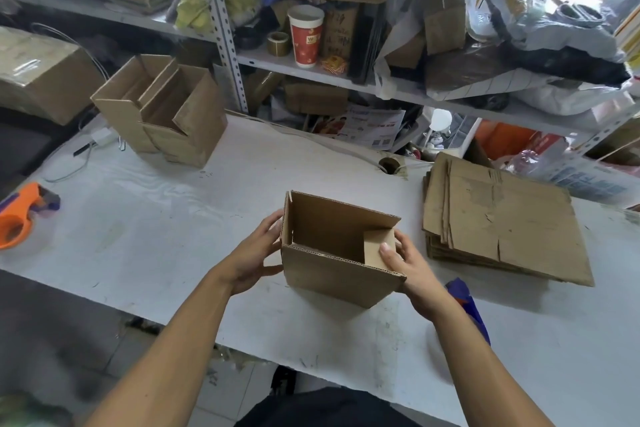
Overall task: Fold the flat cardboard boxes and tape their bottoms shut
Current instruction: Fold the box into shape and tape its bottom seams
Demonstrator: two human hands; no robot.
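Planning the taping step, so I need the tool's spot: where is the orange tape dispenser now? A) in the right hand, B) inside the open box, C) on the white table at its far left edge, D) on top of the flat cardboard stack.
C: the orange tape dispenser lies on the white table at the far left, away from both hands.

My arms are bare from the elbows down, with no sleeves in view and nothing on either wrist. My left hand and right hand carry no gloves and no rings that I can see, and the one nail that shows is trimmed short. At the bottom edge a bit of dark clothing shows on my body.
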